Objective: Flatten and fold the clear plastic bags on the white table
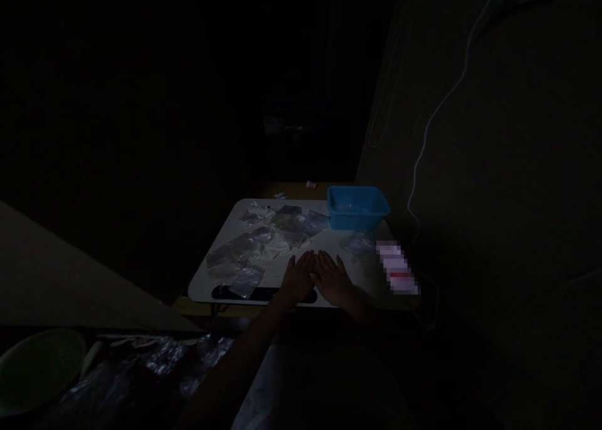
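My left hand (pixel 300 277) lies flat near the front edge of a low white table (pixel 324 299), its fingers stretched out and pointing away from me. Beside it, with fingertips almost meeting, my right hand (pixel 332 279) rests palm down in the same way. Neither hand holds anything. Just beyond and to the left, crumpled clear plastic bags (pixel 244 248) are spread over the tabletop. One flat plastic bag (pixel 247 281) lies left of my left hand, partly over a dark slot (pixel 268 293). Another clear bag (pixel 358 244) sits beyond my right hand.
A blue plastic basin (pixel 356 220) stands at the table's back right corner. A blurred-out pinkish object (pixel 397 268) lies at the right edge. A white cable (pixel 426 132) hangs along the right wall. On the lower left are a green basket (pixel 42 367) and more plastic (pixel 164 356). The room is very dark.
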Demonstrator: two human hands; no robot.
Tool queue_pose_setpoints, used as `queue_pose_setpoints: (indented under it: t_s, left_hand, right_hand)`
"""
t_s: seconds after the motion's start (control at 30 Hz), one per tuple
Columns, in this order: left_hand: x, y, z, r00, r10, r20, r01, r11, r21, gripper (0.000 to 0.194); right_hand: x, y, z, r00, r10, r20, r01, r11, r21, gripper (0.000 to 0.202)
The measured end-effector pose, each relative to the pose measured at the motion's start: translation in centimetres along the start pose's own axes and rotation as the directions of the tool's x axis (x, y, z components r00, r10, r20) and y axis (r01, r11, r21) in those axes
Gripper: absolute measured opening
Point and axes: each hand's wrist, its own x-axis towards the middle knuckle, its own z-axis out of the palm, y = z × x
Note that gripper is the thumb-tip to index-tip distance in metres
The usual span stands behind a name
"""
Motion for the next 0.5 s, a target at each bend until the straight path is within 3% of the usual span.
queue_pose_setpoints:
  t_s: [0.27, 0.5]
  left_hand:
    - [-0.2, -0.04, 0.11, 0.999, 0.009, -0.04, -0.01, 0.999, -0.041, 0.052]
    - [-0.23, -0.62, -0.11, 0.993, -0.043, -0.107, 0.019, 0.977, -0.214, 0.048]
  right_hand:
    - [-0.05, 0.09, 0.4, 1.0, -0.003, -0.023, 0.003, 1.0, 0.007, 0.054]
    - [-0.07, 0.07, 0.37, 0.999, -0.003, -0.034, 0.004, 1.0, 0.021, 0.052]
